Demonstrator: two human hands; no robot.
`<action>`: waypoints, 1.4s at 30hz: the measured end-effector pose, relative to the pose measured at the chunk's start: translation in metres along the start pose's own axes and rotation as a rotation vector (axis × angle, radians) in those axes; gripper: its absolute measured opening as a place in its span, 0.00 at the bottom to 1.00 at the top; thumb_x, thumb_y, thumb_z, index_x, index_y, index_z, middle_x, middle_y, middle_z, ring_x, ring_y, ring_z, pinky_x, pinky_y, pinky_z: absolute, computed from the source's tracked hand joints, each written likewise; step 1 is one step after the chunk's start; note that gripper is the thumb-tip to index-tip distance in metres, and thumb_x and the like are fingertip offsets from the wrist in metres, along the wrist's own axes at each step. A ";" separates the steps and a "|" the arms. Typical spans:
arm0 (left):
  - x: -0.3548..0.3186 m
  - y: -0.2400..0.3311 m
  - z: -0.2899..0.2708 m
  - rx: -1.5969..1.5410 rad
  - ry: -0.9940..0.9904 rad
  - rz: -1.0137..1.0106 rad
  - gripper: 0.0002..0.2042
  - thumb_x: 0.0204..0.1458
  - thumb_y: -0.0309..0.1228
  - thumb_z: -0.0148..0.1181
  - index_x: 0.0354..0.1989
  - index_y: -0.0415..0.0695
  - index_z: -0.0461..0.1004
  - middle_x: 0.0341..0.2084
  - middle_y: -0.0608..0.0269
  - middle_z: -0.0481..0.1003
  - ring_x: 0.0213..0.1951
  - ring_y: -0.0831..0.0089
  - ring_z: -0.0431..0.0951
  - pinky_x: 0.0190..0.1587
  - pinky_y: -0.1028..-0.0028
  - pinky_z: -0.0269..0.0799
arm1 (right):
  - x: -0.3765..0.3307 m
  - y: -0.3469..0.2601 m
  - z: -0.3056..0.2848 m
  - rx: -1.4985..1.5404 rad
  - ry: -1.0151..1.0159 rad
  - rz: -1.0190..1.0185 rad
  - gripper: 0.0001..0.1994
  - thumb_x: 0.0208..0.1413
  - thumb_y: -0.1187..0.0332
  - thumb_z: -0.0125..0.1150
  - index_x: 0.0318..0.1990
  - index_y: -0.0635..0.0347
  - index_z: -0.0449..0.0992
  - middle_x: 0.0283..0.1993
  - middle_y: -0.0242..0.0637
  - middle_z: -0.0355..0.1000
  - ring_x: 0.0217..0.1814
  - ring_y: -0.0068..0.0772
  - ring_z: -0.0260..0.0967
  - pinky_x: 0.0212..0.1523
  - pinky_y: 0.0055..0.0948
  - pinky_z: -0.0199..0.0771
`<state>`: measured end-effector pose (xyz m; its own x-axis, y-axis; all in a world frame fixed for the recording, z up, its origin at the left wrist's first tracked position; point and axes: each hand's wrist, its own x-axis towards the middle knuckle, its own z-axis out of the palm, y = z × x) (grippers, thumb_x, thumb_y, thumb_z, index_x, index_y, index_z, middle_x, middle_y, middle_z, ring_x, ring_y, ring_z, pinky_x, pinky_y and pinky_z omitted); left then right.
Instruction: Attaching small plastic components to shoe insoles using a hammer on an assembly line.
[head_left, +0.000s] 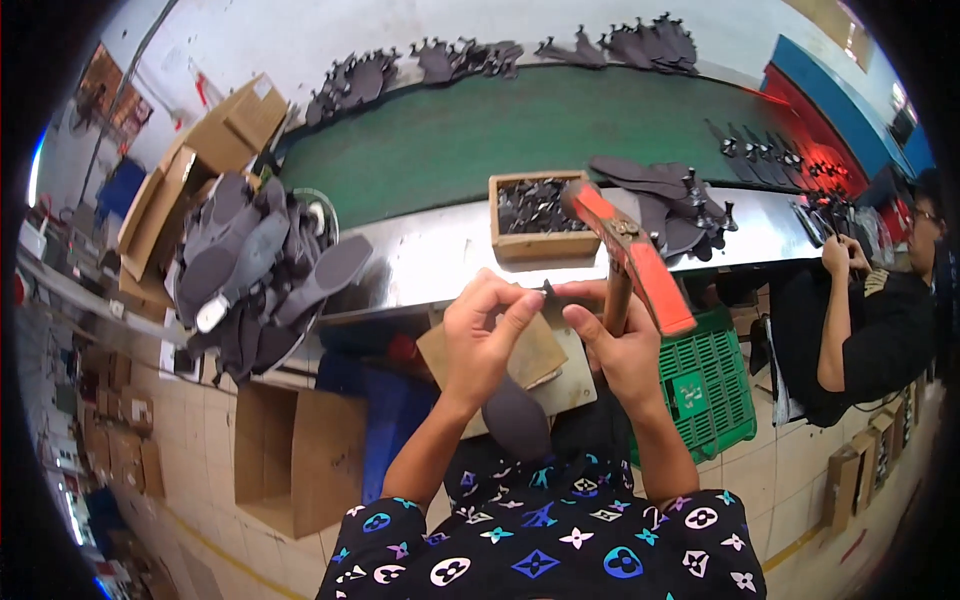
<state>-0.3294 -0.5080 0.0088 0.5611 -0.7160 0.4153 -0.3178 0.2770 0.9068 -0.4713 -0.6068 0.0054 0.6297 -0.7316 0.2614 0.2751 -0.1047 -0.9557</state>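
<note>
One part (549, 289), black: pinched at the fingertips of the left hand (483, 328). One sole (517, 420): below that hand. One hammer (640, 262): gripped by the right hand (628, 362). Beyond: one wooden box (545, 245).

Green belt table (450, 145): surface flat. Far edge: separate clusters of dark grey sandal soles, left (360, 82), middle (450, 62) and right (650, 47). Right end: row of dark strapped parts (750, 155).

Metal ledge (405, 265), along near side of belt: reflective. Bears open wooden box (545, 246); pile of grey sandal parts (685, 220) just right of it.

Pale plate (575, 385), below ledge: tan pad (540, 350) on top. Dark grey sole (517, 418) overlaps both in view; contact cannot be judged.

Tiled floor (195, 435): light tiles. Open cardboard carton (330, 460) at left; narrow cartons (845, 485) in a row, far right.
</note>
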 end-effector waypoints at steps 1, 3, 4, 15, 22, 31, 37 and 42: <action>-0.010 0.003 -0.003 0.070 0.003 0.012 0.05 0.55 0.25 0.66 0.33 0.36 0.79 0.28 0.64 0.70 0.32 0.78 0.70 0.35 0.79 0.64 | 0.000 -0.003 0.004 -0.036 -0.039 0.048 0.12 0.61 0.68 0.65 0.48 0.64 0.77 0.41 0.35 0.80 0.17 0.11 0.61 0.17 0.14 0.58; -0.023 0.001 -0.012 0.142 0.019 0.011 0.05 0.55 0.25 0.66 0.33 0.36 0.79 0.28 0.63 0.71 0.32 0.77 0.70 0.35 0.78 0.64 | -0.001 0.003 0.010 -0.074 -0.093 0.106 0.12 0.61 0.69 0.66 0.49 0.64 0.76 0.41 0.35 0.80 0.21 0.12 0.66 0.20 0.14 0.64; -0.027 -0.006 -0.015 0.178 -0.004 0.063 0.07 0.55 0.27 0.67 0.34 0.36 0.79 0.30 0.62 0.73 0.33 0.76 0.72 0.35 0.78 0.66 | -0.002 0.018 0.008 -0.166 -0.123 0.007 0.13 0.60 0.70 0.66 0.49 0.65 0.76 0.42 0.36 0.79 0.27 0.16 0.70 0.26 0.16 0.69; -0.042 -0.113 -0.048 0.400 0.031 -0.010 0.12 0.49 0.26 0.68 0.41 0.37 0.77 0.38 0.48 0.80 0.41 0.54 0.81 0.46 0.67 0.74 | 0.021 0.066 0.022 -0.326 -0.271 0.156 0.12 0.56 0.73 0.62 0.47 0.65 0.80 0.30 0.28 0.75 0.25 0.11 0.62 0.26 0.19 0.60; -0.039 -0.119 -0.039 0.342 0.004 -0.030 0.11 0.48 0.25 0.68 0.40 0.37 0.78 0.34 0.50 0.81 0.37 0.54 0.82 0.41 0.65 0.76 | 0.033 0.079 0.024 -0.446 -0.422 -0.060 0.13 0.56 0.72 0.63 0.48 0.66 0.78 0.34 0.43 0.78 0.34 0.33 0.76 0.36 0.30 0.73; -0.046 -0.145 -0.049 0.460 -0.014 -0.011 0.20 0.45 0.29 0.73 0.47 0.37 0.75 0.32 0.48 0.79 0.36 0.52 0.81 0.41 0.63 0.77 | 0.038 0.085 0.030 -0.568 -0.527 -0.292 0.13 0.50 0.77 0.63 0.45 0.63 0.77 0.39 0.47 0.75 0.39 0.50 0.75 0.40 0.37 0.74; -0.041 -0.147 -0.053 0.198 0.066 -0.014 0.21 0.45 0.30 0.74 0.46 0.35 0.74 0.26 0.51 0.78 0.29 0.62 0.80 0.34 0.68 0.74 | 0.030 0.073 0.037 -0.675 -0.517 -0.291 0.16 0.47 0.78 0.65 0.46 0.62 0.78 0.41 0.44 0.76 0.42 0.50 0.75 0.42 0.39 0.75; -0.035 -0.132 -0.064 0.253 -0.125 -0.178 0.15 0.46 0.28 0.73 0.41 0.36 0.81 0.26 0.59 0.81 0.31 0.80 0.79 0.37 0.75 0.74 | 0.020 0.068 0.031 -0.639 -0.509 -0.201 0.18 0.52 0.76 0.64 0.52 0.61 0.76 0.42 0.46 0.76 0.42 0.46 0.77 0.44 0.37 0.76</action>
<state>-0.2582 -0.4785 -0.1207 0.5315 -0.8165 0.2256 -0.4117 -0.0162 0.9112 -0.4176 -0.6080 -0.0505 0.9056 -0.2814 0.3174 0.0488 -0.6742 -0.7369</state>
